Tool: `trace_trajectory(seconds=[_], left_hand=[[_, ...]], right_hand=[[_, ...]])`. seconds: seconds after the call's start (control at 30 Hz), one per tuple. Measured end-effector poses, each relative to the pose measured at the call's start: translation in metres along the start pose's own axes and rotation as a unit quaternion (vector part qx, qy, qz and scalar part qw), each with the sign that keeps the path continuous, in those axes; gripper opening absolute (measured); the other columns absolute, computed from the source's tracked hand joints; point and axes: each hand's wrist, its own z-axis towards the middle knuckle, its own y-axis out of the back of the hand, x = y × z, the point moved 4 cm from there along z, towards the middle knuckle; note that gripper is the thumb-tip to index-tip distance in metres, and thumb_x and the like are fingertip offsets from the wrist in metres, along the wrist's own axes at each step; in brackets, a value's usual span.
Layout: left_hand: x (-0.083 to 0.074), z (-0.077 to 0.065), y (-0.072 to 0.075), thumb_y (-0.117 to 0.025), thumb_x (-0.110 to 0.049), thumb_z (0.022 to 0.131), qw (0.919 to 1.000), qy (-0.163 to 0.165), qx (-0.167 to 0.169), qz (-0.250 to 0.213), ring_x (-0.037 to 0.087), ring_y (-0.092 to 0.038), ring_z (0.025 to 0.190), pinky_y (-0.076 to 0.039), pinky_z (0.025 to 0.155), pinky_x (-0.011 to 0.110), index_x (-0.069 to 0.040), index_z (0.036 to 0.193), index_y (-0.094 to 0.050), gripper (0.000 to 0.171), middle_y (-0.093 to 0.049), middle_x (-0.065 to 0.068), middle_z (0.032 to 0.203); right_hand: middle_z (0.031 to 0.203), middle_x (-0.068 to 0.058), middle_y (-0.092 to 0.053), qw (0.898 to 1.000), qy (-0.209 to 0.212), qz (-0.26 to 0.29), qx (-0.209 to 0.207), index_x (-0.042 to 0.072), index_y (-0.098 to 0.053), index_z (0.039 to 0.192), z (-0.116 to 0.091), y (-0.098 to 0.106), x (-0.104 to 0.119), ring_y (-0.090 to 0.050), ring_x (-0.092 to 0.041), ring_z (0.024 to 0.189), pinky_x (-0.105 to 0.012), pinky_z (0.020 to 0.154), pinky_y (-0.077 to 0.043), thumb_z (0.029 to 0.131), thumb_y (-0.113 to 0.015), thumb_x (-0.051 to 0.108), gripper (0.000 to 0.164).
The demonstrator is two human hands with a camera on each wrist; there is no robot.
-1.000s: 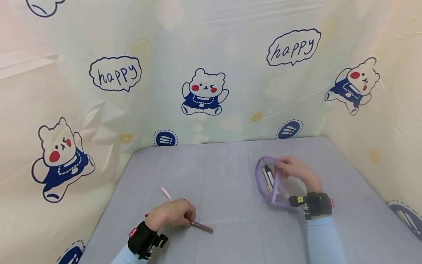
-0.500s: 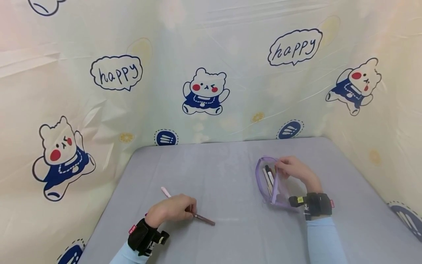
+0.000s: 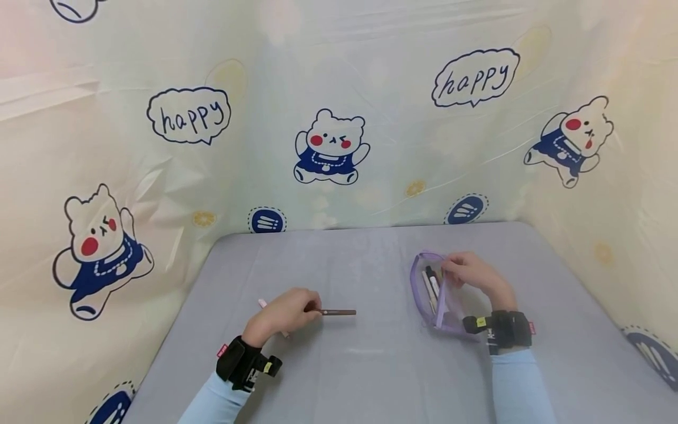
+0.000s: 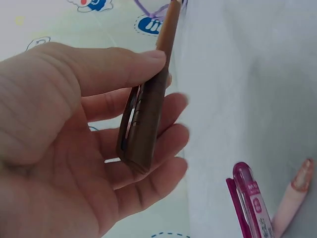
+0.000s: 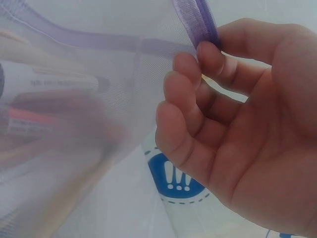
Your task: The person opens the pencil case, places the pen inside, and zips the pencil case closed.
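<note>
My left hand (image 3: pixel 286 312) pinches a brown pen (image 3: pixel 339 312) between thumb and fingers, over the left half of the table. In the left wrist view the pen's clip end (image 4: pixel 143 129) points toward the palm. Below that hand lie a magenta pen (image 4: pixel 252 203) and a pale pink pen (image 4: pixel 290 208), partly hidden by the hand in the head view. My right hand (image 3: pixel 479 280) pinches the purple zip edge (image 5: pixel 195 22) of a see-through mesh pencil case (image 3: pixel 441 303), keeping its mouth spread. Several pens, one a white pen (image 5: pixel 49 82), sit inside the case.
The grey-covered table (image 3: pixel 371 383) spreads under both hands. A curtain (image 3: pixel 381 70) printed with cartoon bears and "happy" bubbles hangs along its back and sides. Each wrist wears a black camera strap (image 3: pixel 511 333).
My left hand has lifted the brown pen and moved up and slightly right, the pen swinging from slanted to nearly level. The right hand stays at the pencil case.
</note>
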Motion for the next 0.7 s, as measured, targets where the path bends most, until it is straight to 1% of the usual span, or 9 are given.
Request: trace_trajectory(seconds=[0.1, 0.17, 0.3, 0.43, 0.57, 0.63, 0.7], left_hand=[[0.0, 0.004, 0.001, -0.067, -0.02, 0.092, 0.9999, -0.002, -0.016, -0.005, 0.011, -0.049, 0.073, -0.042, 0.065, 0.026, -0.016, 0.088, -0.068, 0.005, -0.058, -0.006, 0.079], [0.0, 0.007, 0.002, -0.067, -0.02, 0.093, 0.9996, 0.003, -0.023, -0.012, 0.011, -0.049, 0.072, -0.042, 0.064, 0.026, -0.017, 0.088, -0.068, 0.005, -0.059, -0.006, 0.079], [0.0, 0.013, 0.003, -0.066, -0.02, 0.093, 0.9979, 0.029, -0.037, -0.045, 0.011, -0.051, 0.069, -0.043, 0.062, 0.025, -0.016, 0.091, -0.068, 0.005, -0.061, -0.006, 0.079], [0.001, 0.017, 0.003, -0.066, -0.022, 0.094, 0.9932, 0.061, -0.055, -0.082, 0.013, -0.052, 0.068, -0.043, 0.061, 0.027, -0.014, 0.092, -0.068, 0.009, -0.062, -0.003, 0.08], [0.001, 0.022, 0.005, -0.065, -0.026, 0.095, 0.9857, 0.092, -0.074, -0.12, 0.014, -0.054, 0.071, -0.043, 0.063, 0.029, -0.016, 0.094, -0.069, 0.011, -0.065, -0.001, 0.083], [0.0, 0.025, 0.007, -0.064, -0.027, 0.095, 0.9822, 0.1, -0.084, -0.135, 0.015, -0.054, 0.074, -0.043, 0.065, 0.03, -0.016, 0.096, -0.07, 0.012, -0.066, -0.001, 0.085], [-0.002, 0.028, 0.008, -0.065, -0.028, 0.095, 0.98, 0.104, -0.089, -0.145, 0.015, -0.055, 0.075, -0.044, 0.066, 0.03, -0.016, 0.097, -0.071, 0.013, -0.066, -0.001, 0.086]], right_hand=[[0.067, -0.011, -0.059, 1.0, 0.002, 0.005, 0.001, -0.002, -0.064, 0.088, 0.001, -0.001, -0.002, -0.057, -0.021, 0.063, -0.033, 0.061, -0.051, 0.1, -0.05, 0.018, 0.027], [0.067, -0.012, -0.058, 1.0, 0.002, 0.005, -0.001, -0.003, -0.063, 0.088, 0.002, -0.001, -0.003, -0.056, -0.02, 0.063, -0.033, 0.061, -0.051, 0.1, -0.051, 0.018, 0.027], [0.069, -0.015, -0.058, 1.0, -0.004, 0.005, -0.002, -0.004, -0.062, 0.089, 0.004, 0.0, -0.002, -0.056, -0.021, 0.064, -0.033, 0.061, -0.051, 0.1, -0.051, 0.016, 0.026], [0.073, -0.021, -0.058, 1.0, -0.008, 0.006, 0.005, -0.007, -0.062, 0.092, 0.0, 0.0, 0.007, -0.056, -0.025, 0.065, -0.035, 0.062, -0.05, 0.101, -0.049, 0.013, 0.026], [0.075, -0.028, -0.056, 1.0, -0.009, 0.005, 0.01, -0.011, -0.06, 0.091, -0.006, 0.0, 0.02, -0.056, -0.029, 0.066, -0.037, 0.063, -0.051, 0.101, -0.048, 0.009, 0.026], [0.075, -0.028, -0.056, 1.0, -0.008, 0.003, 0.01, -0.011, -0.06, 0.09, -0.007, 0.0, 0.021, -0.056, -0.029, 0.066, -0.037, 0.063, -0.051, 0.101, -0.048, 0.009, 0.026], [0.074, -0.025, -0.057, 1.0, -0.008, 0.001, 0.007, -0.008, -0.061, 0.089, -0.006, -0.001, 0.016, -0.056, -0.026, 0.066, -0.036, 0.063, -0.05, 0.101, -0.048, 0.011, 0.026]])
